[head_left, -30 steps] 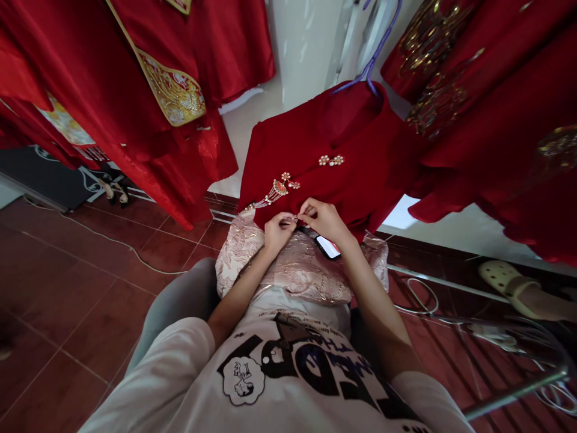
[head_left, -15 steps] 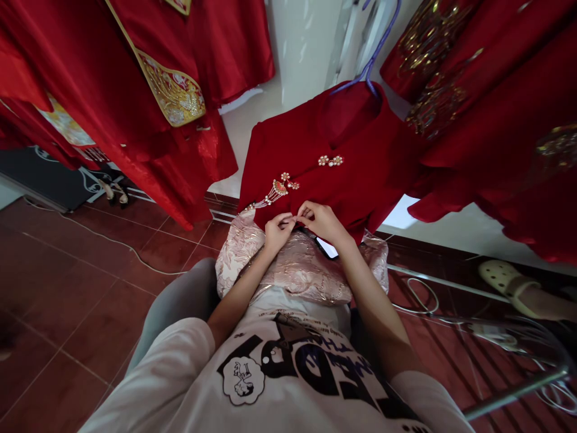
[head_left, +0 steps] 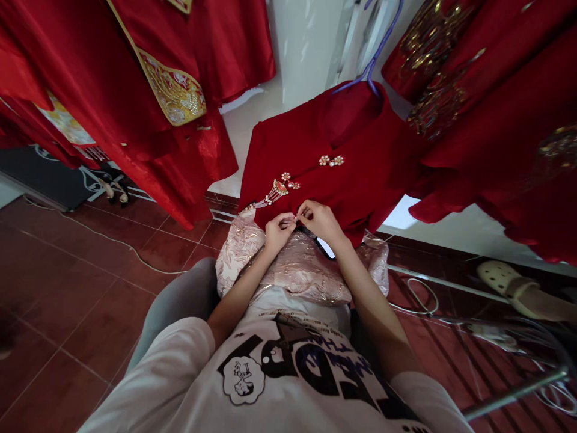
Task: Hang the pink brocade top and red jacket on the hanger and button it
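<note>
The left hand (head_left: 279, 233) and right hand (head_left: 321, 221) were pinched shut at the hem of the red jacket (head_left: 324, 150), which lay at twelve o'clock; whatever they held was too small to tell. A slipped pinch could have snagged the cloth or tugged the tassel brooch (head_left: 277, 191) at eleven o'clock.

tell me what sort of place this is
Probably a shop or fitting room for Chinese wedding clothes: red satin robes with gold embroidery hang all around, and a hanger holds a red jacket with pearl buttons.
</note>
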### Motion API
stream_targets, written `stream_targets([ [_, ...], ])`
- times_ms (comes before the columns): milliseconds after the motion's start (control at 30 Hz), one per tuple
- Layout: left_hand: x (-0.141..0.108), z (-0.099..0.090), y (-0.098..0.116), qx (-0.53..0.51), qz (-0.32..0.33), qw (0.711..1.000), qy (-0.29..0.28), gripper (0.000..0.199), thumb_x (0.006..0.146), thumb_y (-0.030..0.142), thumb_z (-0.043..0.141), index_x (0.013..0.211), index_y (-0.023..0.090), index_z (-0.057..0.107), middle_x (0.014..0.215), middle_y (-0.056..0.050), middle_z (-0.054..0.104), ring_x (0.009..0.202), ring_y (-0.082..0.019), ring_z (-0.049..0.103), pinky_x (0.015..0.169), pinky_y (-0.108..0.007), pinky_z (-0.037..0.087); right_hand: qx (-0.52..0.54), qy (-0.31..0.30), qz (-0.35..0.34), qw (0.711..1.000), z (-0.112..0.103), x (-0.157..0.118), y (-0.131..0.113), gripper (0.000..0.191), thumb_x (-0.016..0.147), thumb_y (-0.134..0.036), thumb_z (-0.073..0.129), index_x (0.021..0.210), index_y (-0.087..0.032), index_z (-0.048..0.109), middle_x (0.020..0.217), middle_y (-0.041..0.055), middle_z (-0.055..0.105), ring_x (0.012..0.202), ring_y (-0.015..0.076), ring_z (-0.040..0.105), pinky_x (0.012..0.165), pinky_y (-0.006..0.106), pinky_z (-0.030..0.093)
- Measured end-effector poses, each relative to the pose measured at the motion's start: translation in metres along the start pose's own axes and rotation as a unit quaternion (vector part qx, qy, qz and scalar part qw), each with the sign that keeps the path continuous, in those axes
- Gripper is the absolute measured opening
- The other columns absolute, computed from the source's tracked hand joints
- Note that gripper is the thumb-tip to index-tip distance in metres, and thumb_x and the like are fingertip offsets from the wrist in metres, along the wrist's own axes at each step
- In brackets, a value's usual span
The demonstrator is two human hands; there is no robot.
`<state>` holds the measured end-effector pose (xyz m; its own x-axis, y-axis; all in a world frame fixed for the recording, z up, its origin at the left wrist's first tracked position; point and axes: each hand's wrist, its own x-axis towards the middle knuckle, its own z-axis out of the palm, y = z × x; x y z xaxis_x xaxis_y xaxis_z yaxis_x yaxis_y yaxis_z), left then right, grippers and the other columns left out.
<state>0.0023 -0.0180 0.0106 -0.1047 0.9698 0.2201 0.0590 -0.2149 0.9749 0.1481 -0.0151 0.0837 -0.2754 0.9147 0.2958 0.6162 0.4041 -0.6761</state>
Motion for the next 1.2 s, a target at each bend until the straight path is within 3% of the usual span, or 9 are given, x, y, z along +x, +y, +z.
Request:
stream_targets([
  [267,0.001,0.000,-0.004,0.006,0.007,1.000,0.006,0.010,0.081,0.020,0.071,0.089,0.016,0.076,0.093,-0.006,0.078,0.083,-0.017,0.074,0.085,-0.032,0.061,0.009,0.011,0.012,1.000,0.006,0.000,0.002,0.009,0.078,-0.012,0.060,0.081,-0.020,0.058,0.084,0.0017,0.068,0.074,0.0139,0.063,0.076,0.026,0.049],
  [500,0.002,-0.004,-0.002,0.045,0.024,0.999,0.000,0.020,0.082,0.036,0.075,0.087,0.016,0.076,0.091,-0.007,0.078,0.080,-0.019,0.074,0.081,-0.033,0.061,0.027,0.016,0.017,0.999,0.010,0.001,0.004,0.007,0.078,-0.014,0.060,0.080,-0.020,0.058,0.083,0.0014,0.067,0.074,0.0140,0.063,0.075,0.025,0.048],
  [733,0.001,-0.003,0.000,0.045,0.013,0.999,0.009,0.007,0.083,0.019,0.070,0.086,0.017,0.076,0.090,-0.005,0.078,0.080,-0.018,0.074,0.081,-0.032,0.062,-0.005,0.019,0.007,1.000,0.010,0.000,0.001,0.009,0.081,-0.013,0.054,0.083,-0.020,0.058,0.087,0.0033,0.068,0.076,0.0148,0.063,0.076,0.026,0.048],
  [933,-0.004,0.004,0.008,0.029,-0.009,0.999,0.016,0.018,0.079,0.009,0.069,0.095,0.017,0.068,0.085,-0.003,0.075,0.079,-0.014,0.073,0.077,-0.025,0.061,0.013,0.007,0.025,1.000,0.005,0.001,0.001,0.005,0.081,-0.016,0.058,0.084,-0.020,0.059,0.089,0.0041,0.070,0.077,0.0154,0.066,0.077,0.028,0.052],
  [1033,-0.005,0.004,0.014,0.056,0.014,0.997,0.054,0.014,0.083,0.013,0.068,0.096,0.017,0.065,0.081,-0.002,0.071,0.073,-0.011,0.069,0.070,-0.020,0.057,0.025,0.002,0.039,0.999,-0.005,0.000,-0.001,0.004,0.082,-0.020,0.062,0.086,-0.020,0.061,0.090,0.0039,0.072,0.079,0.0160,0.067,0.078,0.029,0.053],
  [1133,-0.006,0.001,0.019,0.092,0.051,0.990,0.097,0.010,0.086,0.013,0.065,0.096,0.017,0.064,0.084,-0.002,0.067,0.072,-0.010,0.064,0.067,-0.018,0.053,-0.001,0.034,0.046,0.998,-0.018,-0.002,-0.006,0.006,0.083,-0.025,0.063,0.088,-0.021,0.063,0.088,0.0031,0.073,0.076,0.0157,0.067,0.075,0.029,0.052],
  [1200,-0.008,0.000,0.021,0.128,0.066,0.985,0.096,0.005,0.088,0.015,0.064,0.093,0.017,0.065,0.089,-0.003,0.065,0.074,-0.010,0.063,0.067,-0.018,0.053,-0.015,0.053,0.050,0.997,-0.026,-0.004,-0.008,0.007,0.084,-0.027,0.064,0.088,-0.021,0.063,0.086,0.0030,0.073,0.075,0.0155,0.067,0.074,0.029,0.052],
])
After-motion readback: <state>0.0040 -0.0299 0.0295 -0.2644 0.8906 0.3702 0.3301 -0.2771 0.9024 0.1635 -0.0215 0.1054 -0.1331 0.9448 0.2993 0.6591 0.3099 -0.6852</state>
